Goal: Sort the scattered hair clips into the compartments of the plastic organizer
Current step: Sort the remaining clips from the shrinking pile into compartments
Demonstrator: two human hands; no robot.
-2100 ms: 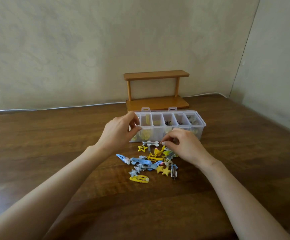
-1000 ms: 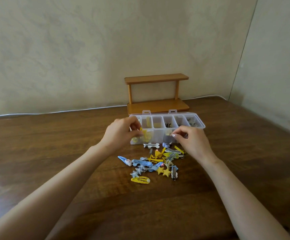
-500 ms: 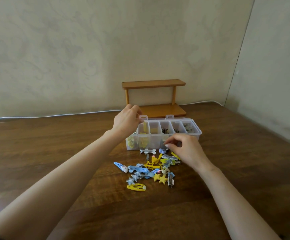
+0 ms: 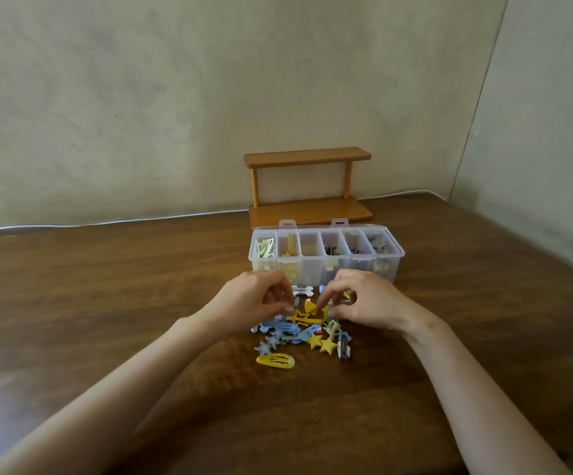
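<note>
While our left hand [image 4: 254, 301] bends down over the left edge of the pile, its fingers curl with their tips at the clips, and we cannot tell whether it pinches anything. Our right hand [image 4: 369, 303] faces it from the other side, fingers curled too, its index tip touching the yellow clips [image 4: 307, 311] in the middle. A bit of yellow and grey shows among its fingers, yet we cannot tell whether that is gripped. Between and below the two hands the scattered hair clips [image 4: 303, 332] lie on the wooden table [image 4: 106, 303]. We see blue clips [image 4: 279, 326] on the left, two yellow stars [image 4: 322, 342] nearer us, a yellow oval snap clip [image 4: 275, 361] nearest of all, and a white bone-shaped clip [image 4: 302, 290] on the far side. Just beyond that one the clear plastic organizer [image 4: 394, 257] stands open, six compartments in a row: pale clips in the leftmost, yellow in the next two, dark ones in the fourth and fifth, greyish ones in the rightmost. Behind it a small two-tier wooden shelf [image 4: 307, 186] stands by the wall, and a white cable [image 4: 106, 222] runs along the table's far edge.
</note>
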